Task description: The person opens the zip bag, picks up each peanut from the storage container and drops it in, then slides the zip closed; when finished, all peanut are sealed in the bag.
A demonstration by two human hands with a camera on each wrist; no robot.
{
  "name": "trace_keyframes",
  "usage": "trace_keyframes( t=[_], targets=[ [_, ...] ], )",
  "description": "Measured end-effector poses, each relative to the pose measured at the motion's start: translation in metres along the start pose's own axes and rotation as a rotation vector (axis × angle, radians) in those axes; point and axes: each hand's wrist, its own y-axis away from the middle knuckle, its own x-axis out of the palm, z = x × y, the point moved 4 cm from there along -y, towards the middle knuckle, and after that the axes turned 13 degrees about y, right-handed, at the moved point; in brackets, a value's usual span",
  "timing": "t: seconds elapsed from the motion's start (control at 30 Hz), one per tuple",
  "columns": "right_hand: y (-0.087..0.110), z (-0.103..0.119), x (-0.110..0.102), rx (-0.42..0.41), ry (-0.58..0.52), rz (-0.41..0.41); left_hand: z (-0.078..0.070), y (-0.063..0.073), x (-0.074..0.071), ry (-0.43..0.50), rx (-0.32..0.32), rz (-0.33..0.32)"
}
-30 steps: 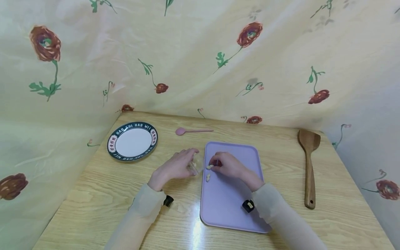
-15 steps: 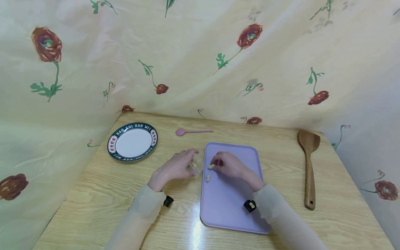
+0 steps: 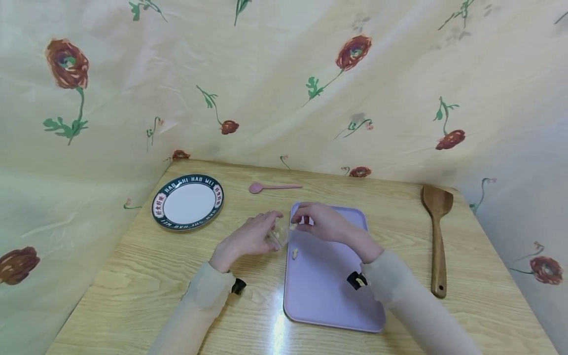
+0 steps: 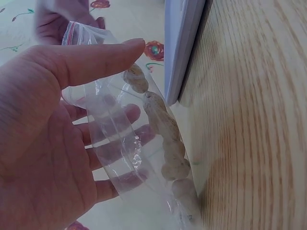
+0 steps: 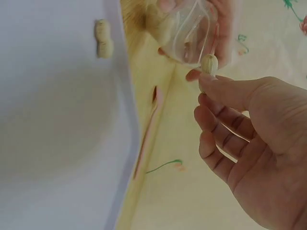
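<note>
Beside the tray's left edge, my left hand (image 3: 250, 234) holds a clear zip-top bag (image 4: 112, 139) between thumb and fingers. Several unshelled peanuts (image 4: 160, 115) lie in a row inside it, and its mouth gapes in the right wrist view. With thumb and fingertips, my right hand (image 3: 326, 223) pinches one peanut (image 5: 209, 64) close to the bag's mouth. Another peanut (image 3: 295, 254) lies on the purple tray (image 3: 328, 296), near its left rim.
A dark-rimmed plate (image 3: 188, 202) sits at the table's back left. Behind the bag lies a pink spoon (image 3: 275, 187). A wooden spatula (image 3: 438, 241) rests on the right, and a flowered cloth (image 3: 266, 74) hangs behind the table.
My right hand has lifted the pinched peanut off the tray and moved it up toward the bag. My left hand and the bag stay in place.
</note>
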Motion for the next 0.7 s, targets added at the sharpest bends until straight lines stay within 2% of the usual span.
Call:
trace_keyframes(
  t=[0.3, 0.7],
  targets=[
    [-0.010, 0.016, 0.002, -0.105, 0.090, 0.040, -0.001, 0.001, -0.001, -0.006, 0.022, -0.014],
    [-0.010, 0.017, 0.011, -0.072, 0.093, 0.079, 0.000, 0.001, -0.002, -0.011, 0.009, -0.008]
  ],
)
